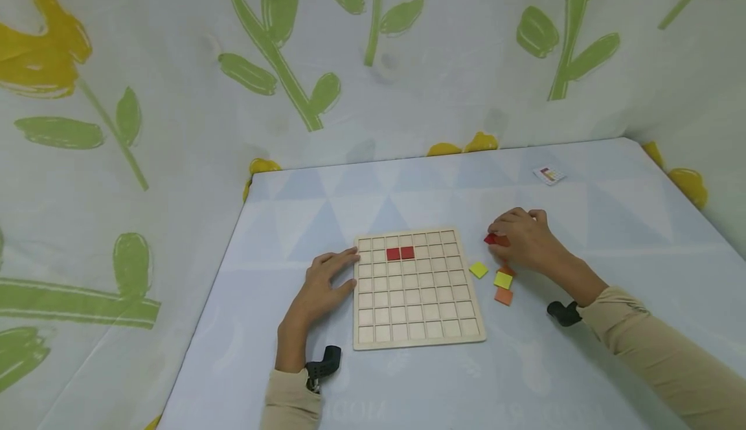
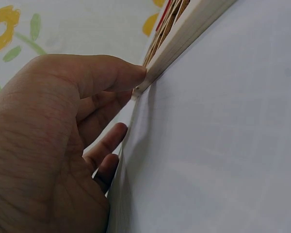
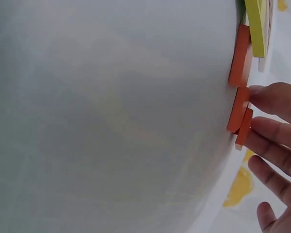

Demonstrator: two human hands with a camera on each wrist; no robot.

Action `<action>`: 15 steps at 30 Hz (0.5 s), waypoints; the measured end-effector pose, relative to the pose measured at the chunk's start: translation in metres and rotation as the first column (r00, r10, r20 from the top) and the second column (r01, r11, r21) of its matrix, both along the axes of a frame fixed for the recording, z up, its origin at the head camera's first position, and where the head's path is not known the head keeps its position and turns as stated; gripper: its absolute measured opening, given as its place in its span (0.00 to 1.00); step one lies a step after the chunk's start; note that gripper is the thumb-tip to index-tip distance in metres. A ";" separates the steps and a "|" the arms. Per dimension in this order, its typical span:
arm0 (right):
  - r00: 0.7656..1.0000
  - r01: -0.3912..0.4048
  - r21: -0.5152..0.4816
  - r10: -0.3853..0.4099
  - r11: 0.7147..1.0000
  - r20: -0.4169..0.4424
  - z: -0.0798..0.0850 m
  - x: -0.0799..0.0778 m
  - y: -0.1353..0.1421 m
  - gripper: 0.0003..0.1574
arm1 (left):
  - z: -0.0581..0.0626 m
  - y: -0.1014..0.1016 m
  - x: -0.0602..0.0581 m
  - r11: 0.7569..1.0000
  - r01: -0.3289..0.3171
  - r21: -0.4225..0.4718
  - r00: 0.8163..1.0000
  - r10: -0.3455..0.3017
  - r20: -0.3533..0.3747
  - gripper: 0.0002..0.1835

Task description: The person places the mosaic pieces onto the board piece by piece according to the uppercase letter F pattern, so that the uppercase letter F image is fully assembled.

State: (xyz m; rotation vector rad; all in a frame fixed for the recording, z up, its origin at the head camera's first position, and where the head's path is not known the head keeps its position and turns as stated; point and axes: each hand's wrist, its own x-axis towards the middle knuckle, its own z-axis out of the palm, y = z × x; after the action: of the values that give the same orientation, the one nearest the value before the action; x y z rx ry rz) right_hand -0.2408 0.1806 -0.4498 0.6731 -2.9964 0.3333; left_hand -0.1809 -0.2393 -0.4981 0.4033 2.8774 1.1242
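Observation:
A square wooden grid board (image 1: 421, 344) lies on the table, with two red square tiles (image 1: 400, 253) side by side in cells of its second row. At the board's left edge rests my left hand (image 1: 319, 287), its thumb and a fingertip touching the wooden rim (image 2: 165, 58). My right hand (image 1: 527, 239) reaches down over red tiles (image 1: 491, 239) right of the board. In the right wrist view its thumb and fingertips touch orange-red tiles (image 3: 239, 114) on the table; the hand partly hides them from above. Nearby lie yellow tiles (image 1: 478, 269) and an orange tile (image 1: 504, 296).
A small card (image 1: 549, 175) printed with a coloured grid lies at the table's back right. The pale blue-and-white patterned table (image 1: 262, 326) meets a hanging flowered cloth (image 1: 192, 93) behind and at the left. Dark wrist devices (image 1: 325, 362) are on both wrists.

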 end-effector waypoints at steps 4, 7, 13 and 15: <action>1.000 -0.002 -0.010 0.002 1.000 0.003 -0.004 -0.002 0.002 0.18 | 0.000 -0.001 0.001 1.000 -0.004 0.011 1.000 0.004 0.000 0.25; 1.000 -0.011 -0.034 0.011 0.999 -0.004 -0.006 -0.003 0.002 0.15 | 0.001 -0.001 0.001 1.000 -0.004 0.019 1.000 0.004 0.000 0.25; 0.999 -0.037 -0.082 0.035 0.996 -0.032 -0.008 -0.003 0.004 0.11 | 0.001 0.000 0.001 1.000 0.004 0.021 1.000 -0.004 0.015 0.25; 0.999 -0.043 -0.091 0.040 0.995 -0.037 -0.007 -0.002 0.004 0.11 | 0.001 0.000 0.000 1.000 0.009 0.019 1.000 -0.009 0.010 0.25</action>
State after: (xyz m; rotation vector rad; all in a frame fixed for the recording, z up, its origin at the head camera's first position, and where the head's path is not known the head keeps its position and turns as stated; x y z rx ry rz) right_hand -0.2432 0.1846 -0.4565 0.7257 -2.9166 0.4538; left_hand -0.1809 -0.2394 -0.4972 0.4102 2.8559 1.1492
